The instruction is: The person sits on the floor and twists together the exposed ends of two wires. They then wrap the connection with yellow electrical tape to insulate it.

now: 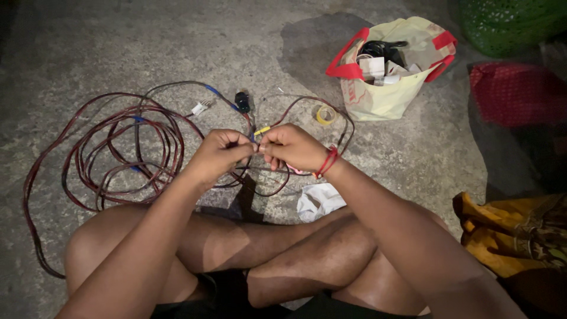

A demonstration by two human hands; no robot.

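While both hands' fingers [248, 146] pinch it, the wire [261, 130] lies crosswise, left to right.

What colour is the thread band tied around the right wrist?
Red; the thread band wraps the wrist behind the right hand, seen in the head view.

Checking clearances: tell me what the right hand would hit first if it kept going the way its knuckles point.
The right hand points left, so it would likely meet the left hand first, their fingertips already nearly touching.
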